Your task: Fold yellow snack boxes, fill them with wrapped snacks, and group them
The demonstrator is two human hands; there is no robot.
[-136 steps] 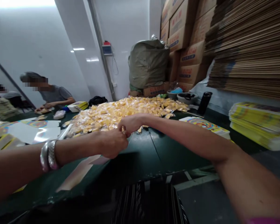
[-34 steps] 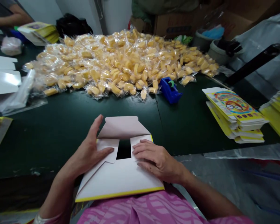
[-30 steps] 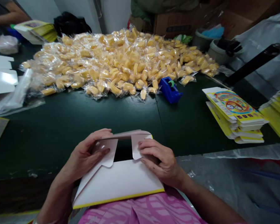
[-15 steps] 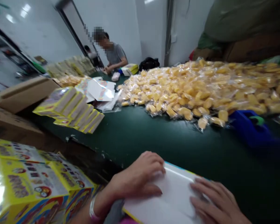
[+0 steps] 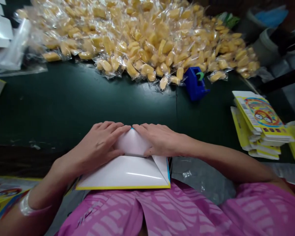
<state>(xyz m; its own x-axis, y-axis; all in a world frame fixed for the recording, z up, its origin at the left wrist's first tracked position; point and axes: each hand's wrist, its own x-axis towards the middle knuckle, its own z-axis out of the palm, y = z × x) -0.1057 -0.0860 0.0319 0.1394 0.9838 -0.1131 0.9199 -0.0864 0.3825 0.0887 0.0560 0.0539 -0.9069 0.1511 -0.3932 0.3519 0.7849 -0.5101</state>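
Observation:
A cardboard box (image 5: 135,170), white inside with yellow and blue outer edges, stands at the table's near edge against my pink shirt. My left hand (image 5: 102,144) grips its far left part, fingers over the far edge and thumb on the white inner side. Opposite it, my right hand (image 5: 159,139) holds the far right part the same way, with the thumb pressed against the white card. Both sets of fingertips almost meet at the middle of the far edge. Between the hands the white card bends inward. The outer face of the box is hidden.
Wrapped yellow pieces (image 5: 142,42) lie heaped across the back of the dark green table (image 5: 64,98). A blue tape dispenser (image 5: 195,85) stands before them. Flat printed cartons (image 5: 263,118) are stacked at the right; clear plastic bags (image 5: 17,49) lie at the left.
My view has swung right and down. The right hand, earlier spread on the white card, now grips the far edge beside the left hand, and the card is bent between them.

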